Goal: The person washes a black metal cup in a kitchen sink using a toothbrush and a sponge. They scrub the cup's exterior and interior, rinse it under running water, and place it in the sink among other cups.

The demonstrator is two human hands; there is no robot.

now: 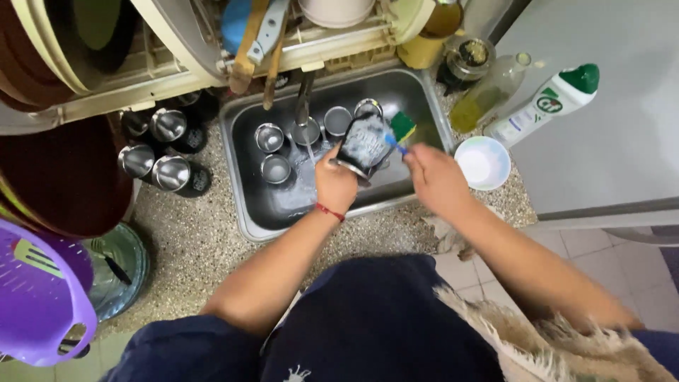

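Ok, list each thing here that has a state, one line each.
soapy cup: tilted, covered in suds, held over the sink
left hand: gripping the soapy cup
right hand: holding the scrub sponge
scrub sponge: pressed at the cup's rim
tap: running, thin stream
steel cups in sink: upright
white bowl: upright on the counter
white cleaner bottle: lying tilted, cap on

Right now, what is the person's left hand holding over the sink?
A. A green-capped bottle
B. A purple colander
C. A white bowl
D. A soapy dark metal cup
D: the left hand has its grip on a sudsy dark metal cup tilted over the sink, while the right hand works a green and yellow sponge against it; the white bowl sits untouched on the counter.
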